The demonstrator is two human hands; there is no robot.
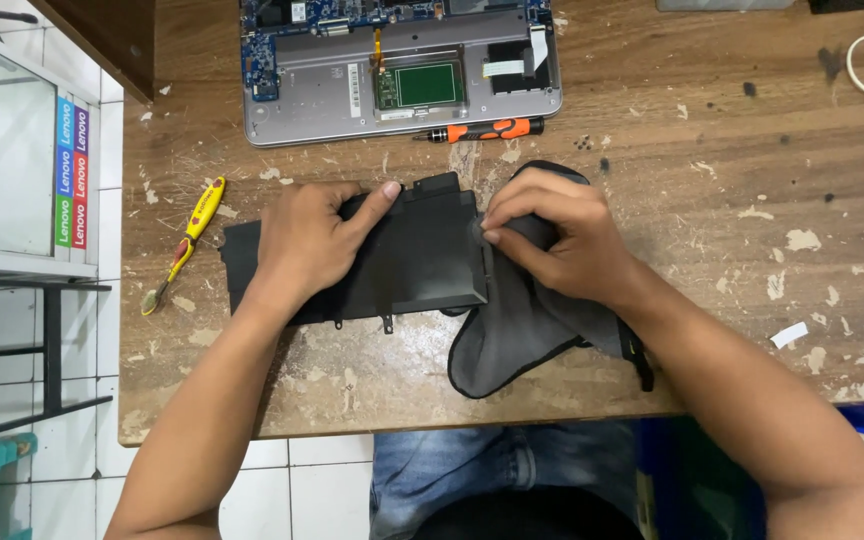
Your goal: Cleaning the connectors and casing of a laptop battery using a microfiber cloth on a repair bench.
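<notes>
1. Two hands work at the middle of a worn wooden table (752, 150), over a flat black battery pack (422, 260) that lies lengthwise near the table's front edge
2. Left hand (307, 245): laid palm-down on the left half of the battery pack, fingers spread flat and the thumb stretched toward its upper edge; this grip is wide and pressing, not closed round anything
3. Right hand (552, 245): at the right end of the battery pack, fingers bent and pinched narrow on a grey cloth (512, 330), with the fingertips at the pack's right edge
4. Grey cloth: dark-edged, bunched under the right hand, touching the pack's right end and hanging down to the table's front edge
5. Forearms: both come in from the lower edge of the view and converge on the pack, the left from the lower left, the right from the lower right
6. Opened laptop base (402, 70): beyond the pack at the far side of the table, circuit boards exposed
7. Orange-and-black screwdriver (482, 130): just in front of the laptop base, between it and the pack
8. Yellow toothbrush (187, 240): left of the pack, apart from the left hand
</notes>
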